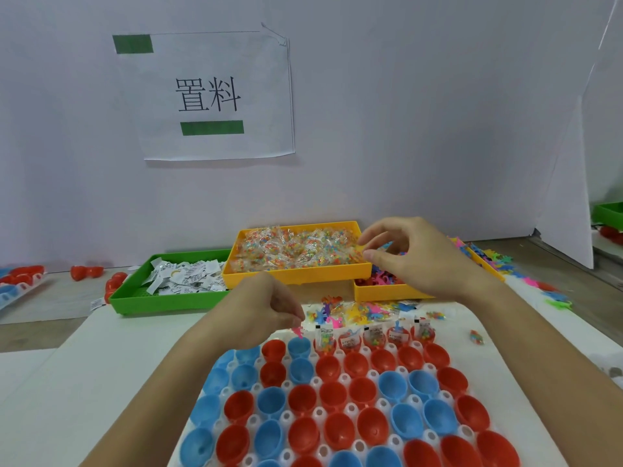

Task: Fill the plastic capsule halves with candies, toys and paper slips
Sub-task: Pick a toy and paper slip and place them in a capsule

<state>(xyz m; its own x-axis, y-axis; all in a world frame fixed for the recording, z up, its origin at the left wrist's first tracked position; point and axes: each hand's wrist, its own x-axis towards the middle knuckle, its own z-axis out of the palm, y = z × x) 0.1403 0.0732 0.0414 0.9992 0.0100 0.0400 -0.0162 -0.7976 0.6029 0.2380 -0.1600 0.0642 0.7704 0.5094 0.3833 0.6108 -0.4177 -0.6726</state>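
A white holder tray (pixel 435 367) carries rows of red and blue capsule halves (pixel 337 396). Several halves in the far row (pixel 374 338) hold candy bags and paper slips. My left hand (pixel 266 310) pinches a small pink toy (pixel 298 331) just above a blue half (pixel 298 346) in that row. My right hand (pixel 411 256) hovers with curled fingers over the right edge of the yellow tray of candy bags (pixel 296 252), holding nothing I can see. Loose toys and candy bags (pixel 350 311) lie between the trays and the holder.
A green tray of paper slips (pixel 175 281) sits at the left. A second yellow tray of plastic toys (pixel 384 284) lies under my right hand. Spare red capsule halves (pixel 86 273) lie far left. A white partition with a paper sign (pixel 209 96) stands behind.
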